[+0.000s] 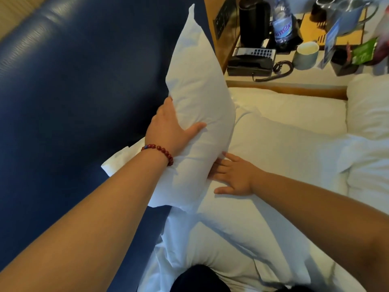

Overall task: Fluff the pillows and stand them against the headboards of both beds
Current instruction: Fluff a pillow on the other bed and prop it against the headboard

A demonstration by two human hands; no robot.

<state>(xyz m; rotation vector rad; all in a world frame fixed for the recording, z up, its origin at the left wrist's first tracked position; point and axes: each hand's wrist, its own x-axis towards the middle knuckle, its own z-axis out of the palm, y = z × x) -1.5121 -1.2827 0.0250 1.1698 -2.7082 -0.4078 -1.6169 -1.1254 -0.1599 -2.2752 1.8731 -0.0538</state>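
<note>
A white pillow (197,98) stands on edge against the padded blue headboard (80,91). My left hand (170,129), with a red bead bracelet on the wrist, grips the pillow's upper edge, thumb on the near face and fingers behind it. Against the pillow's lower face my right hand (233,175) presses flat with straight fingers. A second white pillow (273,144) lies flat on the bed under and beside the upright one. Part of another white pillow (368,106) shows at the right edge.
A nightstand (303,70) stands past the bed's side. It holds a black telephone (252,62), a water bottle (283,26), a pale mug (306,52), a kettle and small packets. White bedding (210,249) covers the mattress below my arms.
</note>
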